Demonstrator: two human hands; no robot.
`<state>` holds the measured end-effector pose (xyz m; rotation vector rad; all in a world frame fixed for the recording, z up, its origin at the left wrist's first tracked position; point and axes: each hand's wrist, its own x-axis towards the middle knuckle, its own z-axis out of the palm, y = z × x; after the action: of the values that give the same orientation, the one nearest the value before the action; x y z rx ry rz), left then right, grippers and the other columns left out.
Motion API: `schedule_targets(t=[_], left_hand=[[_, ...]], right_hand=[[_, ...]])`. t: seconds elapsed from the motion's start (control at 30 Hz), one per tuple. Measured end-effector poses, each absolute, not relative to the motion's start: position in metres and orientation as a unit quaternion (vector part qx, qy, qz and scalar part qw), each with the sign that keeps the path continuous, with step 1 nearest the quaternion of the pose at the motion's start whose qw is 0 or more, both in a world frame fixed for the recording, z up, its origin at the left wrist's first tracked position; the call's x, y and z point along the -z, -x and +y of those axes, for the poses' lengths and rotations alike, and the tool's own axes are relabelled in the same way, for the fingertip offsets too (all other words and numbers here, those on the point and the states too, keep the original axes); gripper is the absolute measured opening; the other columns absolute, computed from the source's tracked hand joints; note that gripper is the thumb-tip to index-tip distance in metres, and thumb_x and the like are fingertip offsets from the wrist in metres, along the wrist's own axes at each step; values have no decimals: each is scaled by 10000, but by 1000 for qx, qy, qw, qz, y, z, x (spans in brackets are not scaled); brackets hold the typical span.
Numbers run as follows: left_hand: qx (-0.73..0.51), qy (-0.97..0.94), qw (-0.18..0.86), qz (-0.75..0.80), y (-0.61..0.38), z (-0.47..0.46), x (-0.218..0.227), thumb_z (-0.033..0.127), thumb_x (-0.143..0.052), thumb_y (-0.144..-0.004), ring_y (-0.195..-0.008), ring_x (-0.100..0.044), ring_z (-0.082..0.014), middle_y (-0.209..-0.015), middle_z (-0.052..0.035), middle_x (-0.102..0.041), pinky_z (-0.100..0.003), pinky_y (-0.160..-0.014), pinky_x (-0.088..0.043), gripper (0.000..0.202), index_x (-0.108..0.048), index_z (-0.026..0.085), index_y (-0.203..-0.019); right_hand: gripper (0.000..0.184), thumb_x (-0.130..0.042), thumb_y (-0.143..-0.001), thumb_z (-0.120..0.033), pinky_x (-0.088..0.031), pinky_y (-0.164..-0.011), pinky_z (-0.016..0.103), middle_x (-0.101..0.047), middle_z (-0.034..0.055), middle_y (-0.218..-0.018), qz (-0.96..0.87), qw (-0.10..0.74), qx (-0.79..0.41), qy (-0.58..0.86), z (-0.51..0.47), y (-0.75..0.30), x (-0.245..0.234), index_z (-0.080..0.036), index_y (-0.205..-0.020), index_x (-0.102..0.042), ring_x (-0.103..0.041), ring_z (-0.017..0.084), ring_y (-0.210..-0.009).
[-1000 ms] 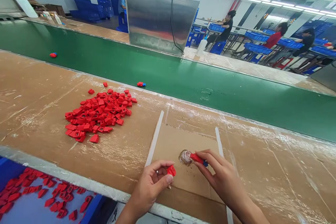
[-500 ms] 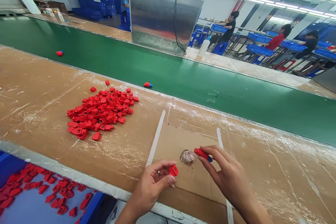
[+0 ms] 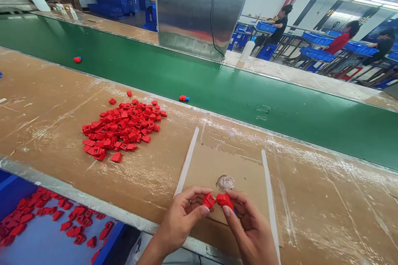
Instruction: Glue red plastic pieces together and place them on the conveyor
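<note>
My left hand [image 3: 182, 219] pinches a small red plastic piece [image 3: 209, 200] between thumb and fingers. My right hand [image 3: 248, 227] grips a red part with a blue end [image 3: 225, 200], held right against the left hand's piece, just above the near edge of the cardboard-covered bench [image 3: 46, 112]. A small clear round dish [image 3: 225, 182] sits on the cardboard sheet just beyond both hands. A heap of red plastic pieces [image 3: 121, 126] lies on the bench to the left.
A blue bin [image 3: 18, 186] with several red pieces stands at bottom left. A green conveyor belt [image 3: 280, 107] runs behind the bench, carrying two red-and-blue parts [image 3: 183, 98]. A metal box [image 3: 199, 12] stands beyond it. Other people sit at benches with blue trays at far right.
My right hand drew the red-and-blue part back from the clear dish and brought it against the red piece in my left hand. The view shifted slightly.
</note>
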<state>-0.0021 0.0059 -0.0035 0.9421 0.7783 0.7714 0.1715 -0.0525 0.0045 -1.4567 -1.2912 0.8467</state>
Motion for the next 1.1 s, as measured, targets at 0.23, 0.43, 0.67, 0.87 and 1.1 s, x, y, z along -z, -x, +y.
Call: schedule_targets(t=[0.23, 0.43, 0.67, 0.87, 1.1], left_hand=[[-345, -459, 729, 372, 1, 3, 6, 320, -707, -843, -942, -648, -195, -1033, -59, -738, -283, -864, -506, 291, -703, 207, -1111], [-342, -450, 742, 361, 0, 3, 5, 304, -697, -851, -968, -655, -214, -1050, -71, -741, -314, -884, -510, 299, -694, 204, -1133], [-343, -449, 737, 370, 0, 4, 4, 311, -711, -834, -908, -655, -194, -992, -70, -746, -287, -840, -515, 312, -705, 179, -1117], [-353, -463, 712, 393, -2, 2, 8, 283, -702, -830, -882, -681, -198, -992, -83, -751, -288, -813, -545, 262, -744, 166, -1061], [-338, -520, 673, 403, -1, 1, 10, 258, -653, -856, -899, -671, -219, -984, -95, -737, -304, -802, -535, 229, -744, 164, -1044]], right_hand=[[256, -616, -936, -370, -600, -844, 368, -697, 109, -1097, -512, 493, -353, 608, -52, -165, 2, -227, -1149, -620, -691, 256, -976], [247, -619, -931, -374, -602, -798, 360, -700, 110, -1062, -543, 473, -314, 619, -51, -164, -1, -219, -1123, -639, -691, 259, -938], [201, -601, -949, -321, -576, -769, 306, -683, 81, -1029, -587, 462, -273, 606, -49, -165, -2, -233, -1126, -638, -674, 227, -901], [71, -590, -965, -223, -513, -741, 216, -624, 18, -901, -625, 455, -262, 578, -48, -162, -1, -238, -1023, -628, -625, 151, -814], [78, -560, -973, -197, -480, -697, 211, -591, 3, -863, -613, 470, -280, 570, -51, -156, 5, -240, -988, -623, -589, 144, -774]])
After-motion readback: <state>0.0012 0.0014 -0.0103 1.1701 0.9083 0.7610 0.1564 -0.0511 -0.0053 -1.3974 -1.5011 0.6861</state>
